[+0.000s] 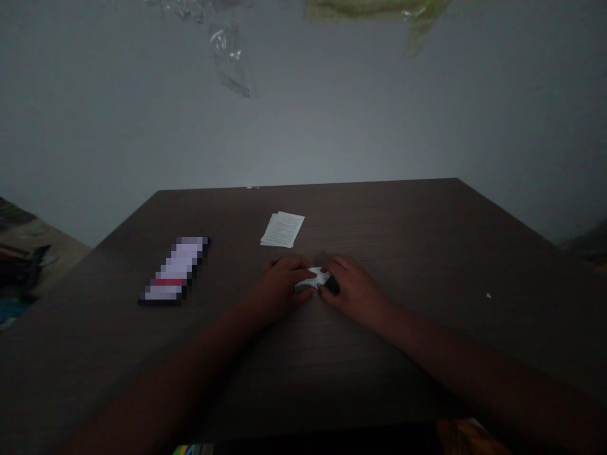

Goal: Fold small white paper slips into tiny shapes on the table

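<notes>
A small folded piece of white paper lies on the brown table between my two hands. My left hand grips its left side, with thumb and fingers closed on the paper. From the other side my right hand pinches the right edge, its fingers curled over. Parts of the paper are hidden under the fingers. Just beyond my hands rests a small stack of printed paper sheets, which neither hand touches.
A phone with a blurred lit screen lies to the left. One tiny white scrap is at the right. The table meets a pale wall at its far edge, where clear plastic hangs.
</notes>
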The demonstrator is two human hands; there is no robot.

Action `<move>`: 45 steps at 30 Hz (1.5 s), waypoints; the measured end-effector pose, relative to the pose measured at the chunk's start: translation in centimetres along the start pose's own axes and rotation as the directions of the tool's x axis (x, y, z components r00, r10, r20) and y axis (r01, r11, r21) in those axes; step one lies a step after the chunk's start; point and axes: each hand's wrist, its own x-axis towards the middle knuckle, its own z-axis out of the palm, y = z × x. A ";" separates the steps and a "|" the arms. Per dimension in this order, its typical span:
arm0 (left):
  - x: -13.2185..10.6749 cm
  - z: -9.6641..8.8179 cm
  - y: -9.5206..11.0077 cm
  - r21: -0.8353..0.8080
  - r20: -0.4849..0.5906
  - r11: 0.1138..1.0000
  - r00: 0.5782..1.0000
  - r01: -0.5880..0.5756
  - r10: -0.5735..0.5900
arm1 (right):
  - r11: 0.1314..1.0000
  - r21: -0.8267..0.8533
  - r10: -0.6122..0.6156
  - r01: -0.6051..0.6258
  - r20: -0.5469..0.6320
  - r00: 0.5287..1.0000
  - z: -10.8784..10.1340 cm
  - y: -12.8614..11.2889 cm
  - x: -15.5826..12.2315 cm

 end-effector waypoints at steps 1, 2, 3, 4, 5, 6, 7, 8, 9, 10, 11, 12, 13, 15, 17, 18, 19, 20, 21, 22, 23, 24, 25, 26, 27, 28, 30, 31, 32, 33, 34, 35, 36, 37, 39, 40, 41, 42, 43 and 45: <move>0.0 0.0 0.0 0.002 0.005 1.000 1.000 0.001 -0.001 | 1.000 0.003 0.016 -0.016 -0.016 1.000 0.0 -0.1 0.0; 0.0 -0.1 0.0 0.003 0.009 1.000 1.000 0.005 -0.005 | 0.999 0.006 0.032 -0.032 -0.027 0.999 0.0 -0.2 0.1; 0.0 -0.1 0.0 0.005 0.012 1.000 1.000 0.008 -0.009 | 0.999 0.010 0.048 -0.048 -0.036 0.998 0.0 -0.2 0.1; 0.0 -0.1 0.0 0.006 0.014 1.000 1.000 0.011 -0.011 | 0.998 0.013 0.061 -0.061 -0.040 0.997 -0.1 -0.3 0.2; 0.1 -0.1 0.0 0.008 0.013 1.000 1.000 0.013 -0.013 | 0.997 0.014 0.073 -0.072 -0.042 0.996 -0.1 -0.3 0.3; 0.1 -0.1 0.0 0.010 0.012 1.000 1.000 0.015 -0.015 | 0.997 0.015 0.081 -0.080 -0.043 0.996 -0.2 -0.3 0.3; 0.1 0.0 0.0 0.013 0.010 1.000 1.000 0.015 -0.015 | 0.996 0.015 0.088 -0.087 -0.043 0.995 -0.2 -0.3 0.4; 0.1 0.0 0.0 0.016 0.007 1.000 1.000 0.011 -0.011 | 0.996 0.016 0.093 -0.092 -0.043 0.995 -0.2 -0.3 0.4; 0.1 0.0 -0.1 0.019 0.005 1.000 1.000 0.004 -0.004 | 0.995 0.016 0.096 -0.095 -0.042 0.995 -0.3 -0.3 0.5; 0.1 0.1 -0.2 0.021 0.004 1.000 1.000 -0.002 0.002 | 0.995 0.017 0.098 -0.098 -0.042 0.994 -0.3 -0.2 0.5; 0.1 0.1 -0.3 0.024 0.001 1.000 1.000 -0.007 0.007 | 0.995 0.016 0.100 -0.099 -0.041 0.994 -0.3 -0.1 0.5; 0.1 0.2 -0.5 0.029 -0.002 1.000 1.000 -0.009 0.009 | 0.995 0.014 0.101 -0.101 -0.041 0.994 -0.3 0.0 0.6; 0.1 0.3 -0.6 0.034 -0.006 0.999 1.000 -0.006 0.006 | 0.995 0.011 0.103 -0.103 -0.040 0.994 -0.4 0.3 0.6; 0.2 0.6 -0.8 0.043 -0.014 0.999 1.000 0.007 -0.007 | 0.994 -0.002 0.114 -0.114 -0.045 0.993 -0.4 1.0 0.8; 0.2 0.6 -0.9 0.038 -0.020 0.999 1.000 0.008 -0.007 | 0.991 -0.020 0.134 -0.135 -0.062 0.989 -0.6 2.0 1.0; 0.2 0.6 -0.8 0.032 -0.020 0.999 1.000 0.003 -0.003 | 0.988 -0.030 0.146 -0.149 -0.077 0.986 -0.7 2.6 1.1; 0.2 0.5 -0.7 0.027 -0.022 1.000 1.000 -0.003 0.004 | 0.986 -0.036 0.158 -0.162 -0.091 0.983 -0.8 3.1 1.2; 0.1 0.3 -0.5 0.023 -0.025 1.000 1.000 -0.011 0.012 | 0.984 -0.037 0.167 -0.172 -0.111 0.980 -0.9 3.6 1.3; 0.1 0.1 -0.3 0.020 -0.026 1.000 1.000 -0.018 0.018 | 0.985 -0.032 0.164 -0.169 -0.126 0.978 -1.0 4.0 1.4; 0.0 -0.2 -0.1 0.019 -0.024 1.000 0.999 -0.023 0.024 | 0.987 -0.025 0.157 -0.162 -0.137 0.978 -1.1 4.3 1.5; -0.1 -0.4 0.1 0.019 -0.019 0.999 0.999 -0.028 0.029 | 0.989 -0.015 0.143 -0.147 -0.147 0.979 -1.2 4.4 1.5; -0.2 -0.7 0.2 0.019 -0.012 0.999 0.999 -0.036 0.036 | 0.992 -0.005 0.120 -0.123 -0.148 0.982 -1.3 4.3 1.4; -0.2 -0.9 0.3 0.017 -0.004 0.999 0.999 -0.048 0.048 | 0.996 0.005 0.089 -0.089 -0.141 0.986 -1.4 4.1 1.3; -0.3 -1.0 0.3 0.015 0.004 0.998 0.998 -0.064 0.064 | 0.999 0.015 0.047 -0.046 -0.122 0.991 -1.5 3.8 1.1; -0.4 -1.2 0.2 0.010 0.011 0.997 0.997 -0.083 0.083 | 1.000 0.027 0.000 0.003 -0.093 0.996 -1.6 3.4 0.9; -0.4 -1.2 0.0 0.004 0.015 0.995 0.995 -0.101 0.101 | 0.997 0.040 -0.057 0.059 -0.053 0.997 -1.6 2.9 0.7; -0.4 -1.3 -0.5 -0.008 0.026 0.992 0.991 -0.128 0.128 | 0.986 0.074 -0.156 0.152 0.046 0.987 -1.6 2.0 0.2; -0.4 -1.3 -0.8 -0.013 0.032 0.991 0.990 -0.134 0.135 | 0.977 0.089 -0.204 0.195 0.102 0.974 -1.7 1.6 0.0; -0.4 -1.3 -1.1 -0.018 0.040 0.990 0.989 -0.139 0.139 | 0.971 0.088 -0.232 0.222 0.139 0.963 -1.7 1.2 -0.2; -0.4 -1.4 -1.4 -0.022 0.049 0.990 0.989 -0.140 0.141 | 0.968 0.078 -0.247 0.237 0.164 0.955 -1.7 0.9 -0.4; -0.4 -1.4 -1.7 -0.026 0.060 0.990 0.988 -0.141 0.143 | 0.967 0.069 -0.255 0.246 0.184 0.949 -1.8 0.7 -0.5; -0.4 -1.5 -2.0 -0.029 0.072 0.990 0.987 -0.140 0.142 | 0.967 0.058 -0.255 0.249 0.195 0.947 -1.9 0.5 -0.5; -0.3 -1.6 -2.3 -0.031 0.080 0.990 0.987 -0.139 0.141 | 0.967 0.052 -0.254 0.249 0.202 0.946 -2.0 0.4 -0.6; -0.3 -1.7 -2.5 -0.034 0.083 0.990 0.987 -0.138 0.140 | 0.968 0.049 -0.252 0.247 0.207 0.945 -2.1 0.4 -0.6; -0.3 -1.9 -2.9 -0.048 0.088 0.989 0.986 -0.141 0.145 | 0.969 0.051 -0.247 0.242 0.217 0.944 -2.2 0.4 -0.5; -0.2 -1.9 -3.1 -0.058 0.092 0.988 0.984 -0.145 0.150 | 0.970 0.054 -0.243 0.236 0.219 0.945 -2.2 0.4 -0.5; -0.2 -1.9 -3.3 -0.067 0.095 0.986 0.983 -0.150 0.156 | 0.971 0.060 -0.238 0.230 0.216 0.947 -2.2 0.4 -0.5; -0.1 -1.8 -3.4 -0.076 0.099 0.985 0.982 -0.154 0.161 | 0.973 0.066 -0.232 0.223 0.210 0.950 -2.1 0.5 -0.6; -0.1 -1.7 -3.5 -0.083 0.100 0.984 0.981 -0.159 0.167 | 0.974 0.072 -0.227 0.217 0.202 0.953 -2.1 0.5 -0.6; 0.0 -1.5 -3.7 -0.089 0.085 0.981 0.980 -0.172 0.179 | 0.975 0.074 -0.222 0.212 0.189 0.957 -2.0 0.5 -0.6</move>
